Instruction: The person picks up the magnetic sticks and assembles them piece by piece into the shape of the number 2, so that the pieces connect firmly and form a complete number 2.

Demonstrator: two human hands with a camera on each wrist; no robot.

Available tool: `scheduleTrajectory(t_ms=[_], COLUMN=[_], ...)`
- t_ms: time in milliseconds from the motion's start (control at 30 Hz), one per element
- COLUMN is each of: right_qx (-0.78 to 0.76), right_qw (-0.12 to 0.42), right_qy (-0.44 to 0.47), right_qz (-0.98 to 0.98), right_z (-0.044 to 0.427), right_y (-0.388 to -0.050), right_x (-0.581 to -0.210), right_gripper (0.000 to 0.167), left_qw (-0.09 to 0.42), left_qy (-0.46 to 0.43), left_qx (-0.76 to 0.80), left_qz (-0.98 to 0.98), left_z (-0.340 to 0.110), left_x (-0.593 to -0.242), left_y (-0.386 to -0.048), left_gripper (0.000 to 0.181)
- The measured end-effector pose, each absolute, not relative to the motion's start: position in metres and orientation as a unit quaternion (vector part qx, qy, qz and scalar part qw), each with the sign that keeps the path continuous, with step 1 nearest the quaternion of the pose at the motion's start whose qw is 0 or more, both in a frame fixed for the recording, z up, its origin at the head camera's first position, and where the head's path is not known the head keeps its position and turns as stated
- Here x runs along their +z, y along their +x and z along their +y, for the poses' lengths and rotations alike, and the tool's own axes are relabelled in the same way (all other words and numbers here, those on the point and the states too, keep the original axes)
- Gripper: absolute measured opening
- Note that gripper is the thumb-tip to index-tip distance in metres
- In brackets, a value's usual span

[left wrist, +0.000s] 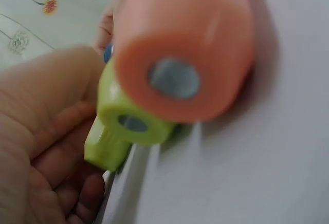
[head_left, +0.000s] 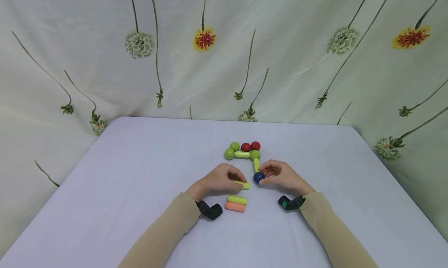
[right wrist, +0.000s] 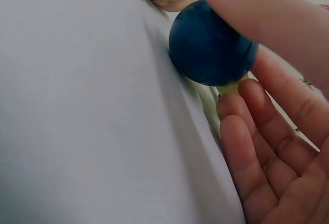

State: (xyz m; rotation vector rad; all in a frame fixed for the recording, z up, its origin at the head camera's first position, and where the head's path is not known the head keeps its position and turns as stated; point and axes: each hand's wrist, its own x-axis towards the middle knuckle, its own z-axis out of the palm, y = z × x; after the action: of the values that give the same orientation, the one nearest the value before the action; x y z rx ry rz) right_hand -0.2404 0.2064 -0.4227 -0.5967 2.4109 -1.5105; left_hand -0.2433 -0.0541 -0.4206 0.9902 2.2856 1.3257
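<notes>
In the head view my left hand [head_left: 221,178] pinches a yellow-green magnetic rod [head_left: 246,186] just above the table, thumb on the near side. My right hand [head_left: 284,177] holds a dark blue ball [head_left: 259,177] between thumb and fingers; the right wrist view shows the thumb across the ball [right wrist: 205,47]. From that ball a yellow-green rod [head_left: 256,165] runs back to a green ball [head_left: 255,155]. Another rod [head_left: 242,155] lies between this ball and a second green ball [head_left: 229,154]. The left rod's far part is hidden by fingers.
Nearer me lie a loose yellow-green rod [head_left: 237,200] and an orange rod [head_left: 235,207], side by side. Behind the joined pieces sit a green ball [head_left: 234,146] and two red balls [head_left: 246,147]. A flowered cloth [head_left: 287,65] hangs behind the white table [head_left: 140,174].
</notes>
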Motion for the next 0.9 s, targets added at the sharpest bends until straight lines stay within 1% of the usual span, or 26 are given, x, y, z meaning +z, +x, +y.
scheduleTrajectory(t_ms=[100, 233, 333, 467, 567, 667, 800, 900], right_qx=[-0.508, -0.504, -0.502, -0.502, -0.502, -0.501, -0.498, -0.495], right_qw=[0.117, 0.120, 0.120, 0.116, 0.112, 0.110, 0.111, 0.111], right_qy=[-0.209, -0.217, -0.221, -0.219, -0.217, -0.219, -0.221, -0.221], right_qz=[0.828, 0.827, 0.827, 0.829, 0.830, 0.830, 0.831, 0.833], right_z=[0.205, 0.202, 0.198, 0.202, 0.206, 0.206, 0.206, 0.206], right_y=[-0.240, -0.233, -0.225, -0.232, -0.239, -0.239, -0.240, -0.240], right_x=[-0.422, -0.410, -0.398, -0.410, -0.422, -0.423, -0.423, -0.423], right_gripper=[0.038, 0.037, 0.035, 0.033, 0.033, 0.033, 0.034, 0.035], left_qw=[0.129, 0.120, 0.117, 0.101, 0.087, 0.082, 0.083, 0.085], left_qy=[0.351, 0.349, 0.339, 0.333, 0.325, 0.308, 0.295, 0.288], left_qx=[0.453, 0.466, 0.478, 0.492, 0.503, 0.512, 0.518, 0.516], left_qz=[0.809, 0.804, 0.802, 0.798, 0.796, 0.798, 0.799, 0.802], left_z=[-0.053, -0.052, -0.051, -0.050, -0.050, -0.049, -0.049, -0.049], left_x=[-0.424, -0.425, -0.417, -0.419, -0.428, -0.423, -0.408, -0.407], left_y=[-0.243, -0.242, -0.237, -0.239, -0.244, -0.241, -0.231, -0.231], left_gripper=[0.021, 0.022, 0.021, 0.020, 0.021, 0.022, 0.023, 0.024])
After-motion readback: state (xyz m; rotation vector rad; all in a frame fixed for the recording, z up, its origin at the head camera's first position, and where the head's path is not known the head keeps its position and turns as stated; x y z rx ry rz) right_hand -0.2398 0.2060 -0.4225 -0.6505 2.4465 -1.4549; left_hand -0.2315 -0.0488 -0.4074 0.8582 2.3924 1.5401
